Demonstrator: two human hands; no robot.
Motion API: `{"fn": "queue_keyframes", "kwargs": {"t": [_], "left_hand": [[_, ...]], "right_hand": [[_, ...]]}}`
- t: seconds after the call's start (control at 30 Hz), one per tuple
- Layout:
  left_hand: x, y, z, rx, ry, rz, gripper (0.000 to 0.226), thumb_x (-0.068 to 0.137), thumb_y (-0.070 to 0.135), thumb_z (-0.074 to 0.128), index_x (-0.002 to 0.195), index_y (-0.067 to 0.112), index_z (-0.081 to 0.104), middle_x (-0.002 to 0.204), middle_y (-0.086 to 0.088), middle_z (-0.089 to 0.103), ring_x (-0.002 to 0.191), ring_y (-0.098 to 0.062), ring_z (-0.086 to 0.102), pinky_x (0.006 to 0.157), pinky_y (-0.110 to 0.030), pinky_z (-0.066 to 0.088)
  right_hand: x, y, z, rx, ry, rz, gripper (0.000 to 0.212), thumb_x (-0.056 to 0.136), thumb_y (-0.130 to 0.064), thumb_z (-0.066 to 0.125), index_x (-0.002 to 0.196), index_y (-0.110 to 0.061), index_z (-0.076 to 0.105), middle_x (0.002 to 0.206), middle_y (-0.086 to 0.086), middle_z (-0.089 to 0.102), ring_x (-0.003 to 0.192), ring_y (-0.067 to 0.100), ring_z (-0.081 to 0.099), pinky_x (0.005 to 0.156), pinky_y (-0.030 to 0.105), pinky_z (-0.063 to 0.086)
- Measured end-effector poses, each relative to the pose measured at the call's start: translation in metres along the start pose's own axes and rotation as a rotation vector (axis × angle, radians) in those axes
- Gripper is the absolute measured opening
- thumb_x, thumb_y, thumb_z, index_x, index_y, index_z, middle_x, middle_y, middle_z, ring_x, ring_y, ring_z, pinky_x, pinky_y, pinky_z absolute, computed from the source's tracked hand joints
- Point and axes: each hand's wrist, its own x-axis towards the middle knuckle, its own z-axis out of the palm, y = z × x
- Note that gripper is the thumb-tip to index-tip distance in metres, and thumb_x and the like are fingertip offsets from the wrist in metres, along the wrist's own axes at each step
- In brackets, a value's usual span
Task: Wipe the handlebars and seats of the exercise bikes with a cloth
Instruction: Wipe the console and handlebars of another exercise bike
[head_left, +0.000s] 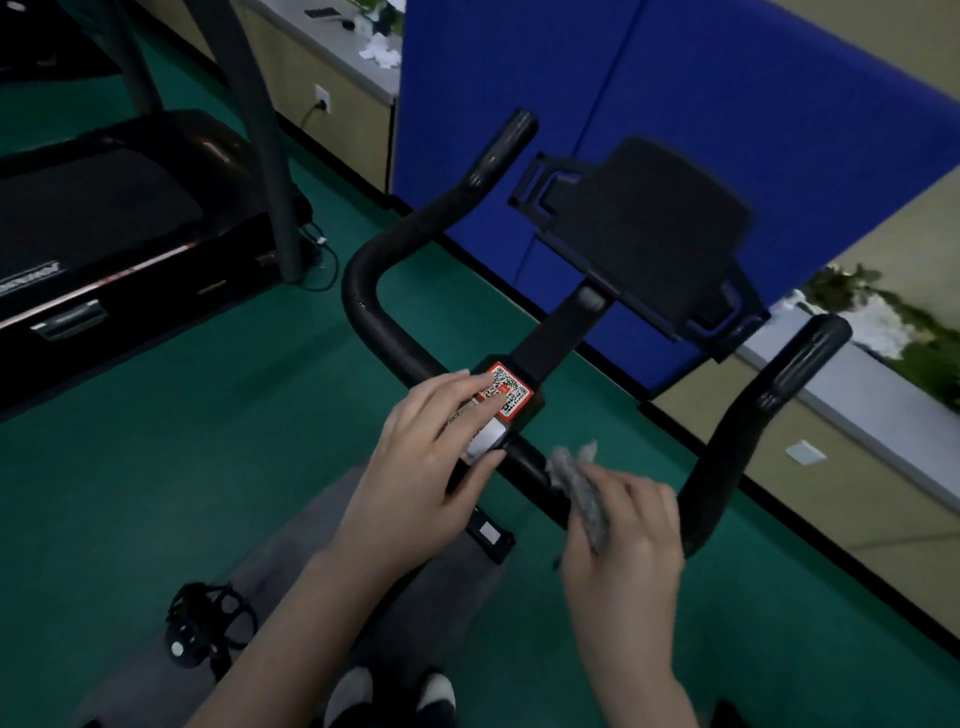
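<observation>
Item: cloth (576, 480), grey, small, crumpled. It looks soft, light and limp enough to fold round a tube; it cannot be damaged, but would likely slide on a smooth grip unless pressed. Location: on the cross tube of the handlebars (358, 296), just right of the centre stem (550, 338), between the stem and the right-hand bend. Holder: right hand (623, 540), fingers (644, 493) curled over the cloth and pinching it against the tube; motion blur hides how each finger lies. Best hold, as judged: bunched in the palm with the fingers wrapped part-way round the tube, so the cloth reaches the underside as well as the top. Item: handlebars, black, seemingly padded, rigid, fixed to the exercise bike, with two forward horns, one at each end. They should take firm rubbing without shifting. Steadying: left hand (415, 467), fingers (457, 395) straight and slightly spread, laid on the stem clamp, fingertips touching the red-bordered code sticker (511, 389); it grips nothing. Also present: black device holder (649, 228) above the stem, pedal (202, 629) at lower left, treadmill (104, 223) at far left on the green floor (156, 467), blue partition (675, 78) behind. Seat: not in view. Whether the horns have been wiped cannot be told.
</observation>
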Motion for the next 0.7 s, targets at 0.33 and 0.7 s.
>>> {"fn": "queue_keyframes", "kwargs": {"t": [0.33,0.7], "left_hand": [[0.001,-0.012,-0.001,-0.128,0.013,0.066,0.042,0.092,0.029,0.053,0.131,0.013,0.055,0.137,0.002,0.048,0.129,-0.018,0.039,0.103,-0.045,0.038],[0.000,-0.014,0.000,-0.134,-0.001,0.076,0.042,0.093,0.029,0.052,0.131,0.013,0.055,0.136,0.002,0.049,0.131,-0.016,0.037,0.107,-0.040,0.035]], "right_hand": [[0.019,-0.023,0.010,-0.012,-0.066,0.037,0.029,0.075,0.009,0.068,0.101,-0.003,0.071,0.088,0.006,0.068,0.083,0.021,0.057,0.080,0.009,0.035],[0.092,0.005,0.004,0.305,-0.845,0.623,0.006,0.086,-0.014,0.063,0.084,-0.013,0.068,0.085,0.021,0.072,0.074,0.030,0.065,0.072,0.043,0.053]]}}
